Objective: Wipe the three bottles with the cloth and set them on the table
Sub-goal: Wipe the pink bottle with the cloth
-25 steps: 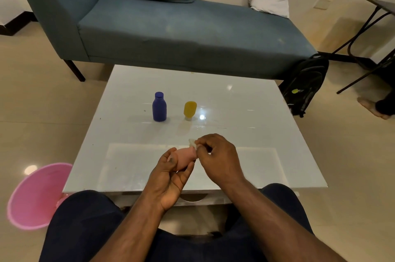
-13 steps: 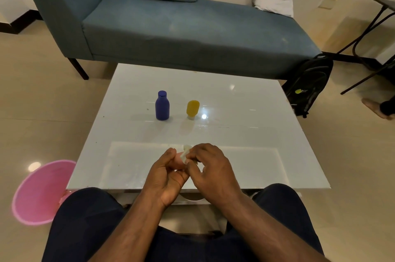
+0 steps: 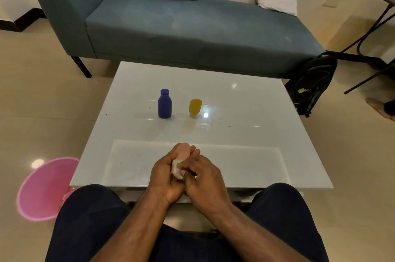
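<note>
The left hand [image 3: 165, 178] grips the pink bottle [image 3: 183, 151] just above the table's [image 3: 245, 144] near edge, while the right hand [image 3: 203, 178] pinches a small white cloth [image 3: 176, 169] against the bottle's lower end — the wiping of the third bottle, it seems. The blue bottle [image 3: 164, 104] and yellow bottle [image 3: 195, 106] stand side by side toward the middle. Next — finish rubbing, then stand the pink one beside them.
</note>
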